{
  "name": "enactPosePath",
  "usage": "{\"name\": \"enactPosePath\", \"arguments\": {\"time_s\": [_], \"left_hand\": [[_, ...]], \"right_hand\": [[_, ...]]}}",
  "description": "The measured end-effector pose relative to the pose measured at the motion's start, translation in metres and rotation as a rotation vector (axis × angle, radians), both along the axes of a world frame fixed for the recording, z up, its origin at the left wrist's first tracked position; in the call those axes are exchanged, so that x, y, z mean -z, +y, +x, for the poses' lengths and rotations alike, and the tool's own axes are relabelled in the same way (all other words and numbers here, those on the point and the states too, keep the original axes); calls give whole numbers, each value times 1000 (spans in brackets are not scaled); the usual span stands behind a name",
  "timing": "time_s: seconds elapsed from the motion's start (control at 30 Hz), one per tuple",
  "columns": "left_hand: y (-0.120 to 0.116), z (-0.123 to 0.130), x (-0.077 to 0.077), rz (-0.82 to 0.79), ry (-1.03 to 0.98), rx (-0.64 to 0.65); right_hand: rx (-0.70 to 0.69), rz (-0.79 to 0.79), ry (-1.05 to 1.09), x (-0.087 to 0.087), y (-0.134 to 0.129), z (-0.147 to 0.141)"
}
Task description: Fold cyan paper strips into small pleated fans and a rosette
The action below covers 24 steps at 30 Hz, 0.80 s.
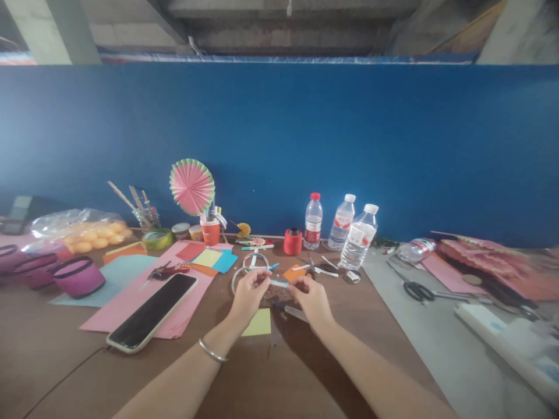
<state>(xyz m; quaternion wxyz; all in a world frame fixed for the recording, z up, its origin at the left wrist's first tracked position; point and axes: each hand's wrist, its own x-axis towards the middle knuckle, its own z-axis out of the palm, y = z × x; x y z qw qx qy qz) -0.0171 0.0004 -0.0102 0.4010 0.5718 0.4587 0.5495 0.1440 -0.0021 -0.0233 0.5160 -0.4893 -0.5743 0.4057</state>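
Observation:
A small white strip (278,283) is stretched level between my two hands above the brown table. My left hand (252,293), with a silver bangle on its wrist, pinches the strip's left end. The right end is pinched by my right hand (311,298). Below my left hand lies a yellow paper square (257,323). Behind the hands are clear rings (255,262), an orange paper piece (294,273) and several white scraps (326,272). Under my right hand is a blade-like, pale object (296,313), partly hidden.
To the left, a phone (152,311) lies on pink paper (183,314). A red thread spool (293,241) and upright water bottles (358,238) stand behind. Scissors (419,291) and a white box-like item (502,343) are at right. A paper fan (192,186) rises above an orange cup (211,233).

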Motion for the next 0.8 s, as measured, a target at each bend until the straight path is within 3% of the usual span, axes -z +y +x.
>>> {"name": "enactPosePath", "arguments": {"time_s": [0.37, 0.6, 0.8], "left_hand": [[-2, -1, -2, 107, 185, 4], [-6, 1, -6, 104, 198, 54], [-15, 2, -14, 167, 349, 56]], "right_hand": [[69, 131, -166, -5, -6, -3], [4, 66, -36, -1, -5, -2], [31, 56, -19, -3, -5, -2]]}}
